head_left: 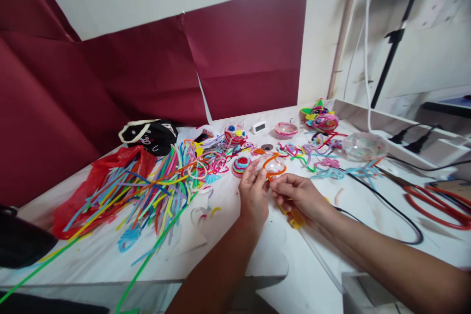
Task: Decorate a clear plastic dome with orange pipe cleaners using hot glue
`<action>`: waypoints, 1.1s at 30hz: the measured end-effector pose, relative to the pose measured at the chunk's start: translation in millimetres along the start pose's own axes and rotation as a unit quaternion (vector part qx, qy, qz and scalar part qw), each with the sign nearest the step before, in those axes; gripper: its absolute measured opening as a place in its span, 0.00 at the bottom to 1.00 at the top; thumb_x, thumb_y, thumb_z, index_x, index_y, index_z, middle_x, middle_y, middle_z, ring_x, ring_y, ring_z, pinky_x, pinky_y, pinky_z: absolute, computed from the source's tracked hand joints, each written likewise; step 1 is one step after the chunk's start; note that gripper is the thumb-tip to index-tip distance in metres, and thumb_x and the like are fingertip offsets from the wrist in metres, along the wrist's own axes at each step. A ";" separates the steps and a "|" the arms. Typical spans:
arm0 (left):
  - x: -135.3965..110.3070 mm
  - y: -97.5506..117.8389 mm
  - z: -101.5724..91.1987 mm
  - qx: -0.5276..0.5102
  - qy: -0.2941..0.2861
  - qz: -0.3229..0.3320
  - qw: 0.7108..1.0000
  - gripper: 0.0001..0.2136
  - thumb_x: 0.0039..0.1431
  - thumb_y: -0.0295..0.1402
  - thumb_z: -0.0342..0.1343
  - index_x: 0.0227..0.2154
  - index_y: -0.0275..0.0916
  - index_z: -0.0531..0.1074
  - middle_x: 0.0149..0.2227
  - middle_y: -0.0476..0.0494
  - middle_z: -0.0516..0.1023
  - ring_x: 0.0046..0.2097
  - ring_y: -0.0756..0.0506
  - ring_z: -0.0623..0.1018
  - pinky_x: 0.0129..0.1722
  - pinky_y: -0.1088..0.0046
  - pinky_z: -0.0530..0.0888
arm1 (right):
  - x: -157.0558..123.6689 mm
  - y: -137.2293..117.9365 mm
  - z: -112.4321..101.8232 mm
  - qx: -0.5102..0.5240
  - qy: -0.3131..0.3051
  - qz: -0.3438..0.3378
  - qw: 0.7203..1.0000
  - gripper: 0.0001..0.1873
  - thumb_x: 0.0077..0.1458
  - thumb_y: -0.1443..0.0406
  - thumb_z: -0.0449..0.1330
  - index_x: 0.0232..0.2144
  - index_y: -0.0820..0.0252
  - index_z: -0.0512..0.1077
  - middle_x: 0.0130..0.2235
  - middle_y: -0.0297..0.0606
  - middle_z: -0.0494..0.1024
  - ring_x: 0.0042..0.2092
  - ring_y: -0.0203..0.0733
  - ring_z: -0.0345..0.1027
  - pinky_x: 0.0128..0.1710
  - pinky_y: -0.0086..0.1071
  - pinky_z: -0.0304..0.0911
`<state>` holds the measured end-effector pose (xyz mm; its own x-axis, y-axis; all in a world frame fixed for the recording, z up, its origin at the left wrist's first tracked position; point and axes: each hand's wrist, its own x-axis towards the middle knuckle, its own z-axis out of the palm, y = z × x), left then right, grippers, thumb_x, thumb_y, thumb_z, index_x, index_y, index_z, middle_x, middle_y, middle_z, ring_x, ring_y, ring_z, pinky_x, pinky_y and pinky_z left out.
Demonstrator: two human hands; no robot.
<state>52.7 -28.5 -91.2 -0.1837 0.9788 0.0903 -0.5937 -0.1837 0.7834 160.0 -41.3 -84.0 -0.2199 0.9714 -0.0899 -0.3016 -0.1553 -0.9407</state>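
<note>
At the left of the counter (228,243), loose pipe cleaners (169,176) fan out from a red plastic bag (90,176). Draw any further strand out singly, as the pile appears prone to tangling.

Near the middle, the left hand (253,189) is raised at the front of the counter, thumb and fingers brought together at the lower left of an orange pipe cleaner (275,173). The strand is bent into an open curve standing above the fingertips. The work appears to be shaping. For a clean result, use this hand as the fixed clamp and grip close to the bend.

The right hand (290,194) pinches the lower part of the same strand, thumb against forefinger, just beside the left. Apply the turn here in small increments; forcing could kink the wire core. Any wrap is too small to verify. Guard against sharp cut ends.

At far right lie scissors (412,189) with orange handles, beside a black cable (421,235). Check the cable's position before cutting.
</note>
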 end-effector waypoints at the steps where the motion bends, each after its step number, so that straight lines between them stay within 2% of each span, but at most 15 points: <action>1: 0.1 -0.1 0.0 0.000 0.001 -0.005 1.000 0.18 0.47 0.29 0.62 0.43 0.40 0.70 0.31 0.50 0.72 0.29 0.53 0.73 0.31 0.77 0.69 | 0.7 0.8 -1.3 -0.020 -0.002 -0.011 1.000 0.14 0.38 0.58 0.68 0.23 0.61 0.71 0.17 0.30 0.71 0.15 0.29 0.57 0.13 0.23 0.49; 6: 0.4 0.0 -0.4 -0.007 0.001 -0.015 1.000 0.20 0.46 0.28 0.63 0.44 0.38 0.69 0.30 0.49 0.74 0.30 0.53 0.73 0.31 0.78 0.68 | 1.5 1.7 -4.0 -0.082 -0.011 -0.056 0.995 0.16 0.37 0.56 0.69 0.22 0.61 0.70 0.14 0.27 0.66 0.14 0.27 0.52 0.13 0.23 0.46; 8: 0.8 1.4 -0.2 -0.017 0.002 -0.022 1.000 0.20 0.46 0.28 0.63 0.44 0.38 0.69 0.30 0.50 0.74 0.30 0.53 0.74 0.31 0.77 0.69 | 0.6 1.0 -5.3 -0.110 -0.029 -0.070 0.991 0.16 0.40 0.55 0.68 0.22 0.60 0.70 0.14 0.26 0.64 0.15 0.27 0.51 0.13 0.24 0.47; 11: 2.5 4.3 0.3 -0.044 0.009 -0.033 0.998 0.19 0.46 0.26 0.63 0.43 0.39 0.69 0.33 0.48 0.75 0.33 0.51 0.76 0.36 0.74 0.72 | -2.4 -2.1 -14.0 -0.184 -0.041 -0.096 0.977 0.17 0.49 0.52 0.61 0.23 0.60 0.70 0.17 0.29 0.66 0.18 0.30 0.55 0.16 0.25 0.53; 13: 4.5 6.1 0.2 -0.057 0.022 -0.036 0.997 0.18 0.46 0.24 0.62 0.43 0.39 0.69 0.34 0.47 0.75 0.35 0.50 0.77 0.39 0.72 0.73 | -6.1 -6.0 -26.5 -0.261 -0.023 -0.134 0.956 0.16 0.53 0.53 0.57 0.25 0.60 0.72 0.22 0.33 0.70 0.23 0.34 0.62 0.21 0.27 0.57; 16: 7.6 8.3 -0.4 -0.067 0.041 -0.036 0.996 0.17 0.48 0.23 0.60 0.43 0.39 0.69 0.34 0.47 0.75 0.35 0.50 0.77 0.39 0.72 0.74 | -14.6 -12.2 -52.2 -0.415 -0.003 -0.195 0.888 0.12 0.56 0.59 0.54 0.29 0.58 0.74 0.27 0.37 0.75 0.29 0.38 0.66 0.26 0.30 0.59; 18: 9.3 9.9 -1.0 -0.070 0.044 -0.032 0.996 0.16 0.50 0.22 0.59 0.43 0.40 0.69 0.34 0.48 0.75 0.34 0.51 0.77 0.39 0.72 0.75 | -22.5 -14.8 -68.4 -0.491 -0.040 -0.206 0.846 0.08 0.54 0.65 0.54 0.34 0.57 0.73 0.32 0.38 0.77 0.31 0.40 0.69 0.28 0.31 0.62; 20: 10.7 11.8 -1.6 -0.071 0.044 -0.028 0.996 0.16 0.51 0.21 0.58 0.43 0.40 0.69 0.34 0.48 0.74 0.34 0.51 0.77 0.39 0.71 0.75 | -31.4 -15.5 -79.6 -0.542 -0.111 -0.244 0.797 0.13 0.52 0.71 0.53 0.38 0.56 0.73 0.39 0.40 0.77 0.39 0.42 0.70 0.38 0.33 0.65; 22: 12.1 13.8 -2.1 -0.074 0.051 -0.028 0.996 0.15 0.52 0.21 0.57 0.43 0.40 0.70 0.35 0.48 0.75 0.34 0.52 0.77 0.40 0.70 0.75 | -39.5 -14.4 -85.5 -0.585 -0.155 -0.291 0.741 0.17 0.52 0.73 0.52 0.42 0.54 0.72 0.44 0.41 0.76 0.45 0.43 0.69 0.45 0.36 0.64; 25: 14.0 17.0 -3.0 -0.080 0.060 -0.037 0.994 0.16 0.53 0.21 0.56 0.45 0.40 0.69 0.37 0.46 0.76 0.35 0.52 0.78 0.40 0.70 0.76 | -45.9 -9.4 -90.9 -0.645 -0.158 -0.330 0.672 0.19 0.53 0.73 0.52 0.47 0.54 0.70 0.46 0.44 0.74 0.47 0.45 0.69 0.46 0.39 0.64; 30: 16.5 21.4 -4.8 -0.084 0.063 -0.050 0.993 0.18 0.55 0.21 0.54 0.48 0.41 0.67 0.36 0.47 0.77 0.34 0.53 0.78 0.40 0.73 0.77 | -36.5 4.9 -106.9 -0.721 -0.117 -0.331 0.598 0.18 0.56 0.71 0.50 0.47 0.56 0.69 0.46 0.46 0.74 0.44 0.48 0.69 0.42 0.42 0.65; 33: 17.3 22.8 -5.8 -0.086 0.057 -0.053 0.993 0.19 0.56 0.20 0.53 0.50 0.42 0.66 0.34 0.48 0.77 0.33 0.53 0.78 0.38 0.75 0.77 | -28.1 9.2 -111.4 -0.741 -0.116 -0.337 0.570 0.17 0.57 0.71 0.49 0.47 0.58 0.69 0.44 0.47 0.75 0.40 0.47 0.70 0.37 0.41 0.65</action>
<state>31.5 -16.3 -75.4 -0.1956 0.9785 -0.0655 -0.7373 -0.1027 0.6677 266.8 -49.9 -126.6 -0.6853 0.6446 0.3390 0.6862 0.7274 0.0043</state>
